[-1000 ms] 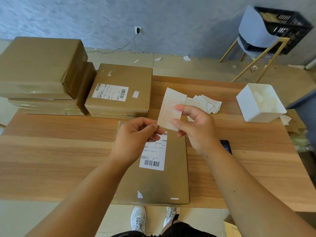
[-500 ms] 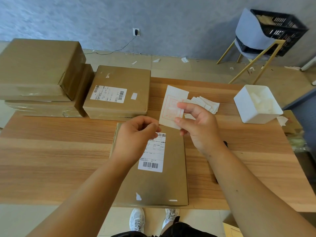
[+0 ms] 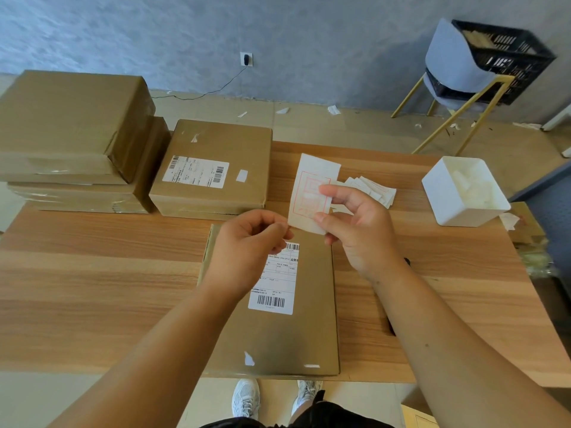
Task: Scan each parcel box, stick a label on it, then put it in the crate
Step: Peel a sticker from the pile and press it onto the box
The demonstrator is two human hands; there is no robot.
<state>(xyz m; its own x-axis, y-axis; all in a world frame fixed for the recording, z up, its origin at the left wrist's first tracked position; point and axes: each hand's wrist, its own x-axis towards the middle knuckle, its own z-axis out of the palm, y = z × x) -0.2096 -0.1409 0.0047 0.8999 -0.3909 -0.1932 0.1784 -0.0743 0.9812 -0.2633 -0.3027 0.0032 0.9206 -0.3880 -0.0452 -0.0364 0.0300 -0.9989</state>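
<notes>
Evidently mid-peel, the right hand [image 3: 358,227] gripped the label [image 3: 312,180] at frame centre while the left hand [image 3: 247,247] pinched its lower corner (likely to lift the backing), just above the parcel box [image 3: 309,335] lying on the table [image 3: 92,273], ready for sticking.

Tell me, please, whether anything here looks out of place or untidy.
White paper scraps litter the floor behind the table, and torn bits cling to the near box. The crate is perched on a chair rather than on the floor. Nothing else stands out.
</notes>
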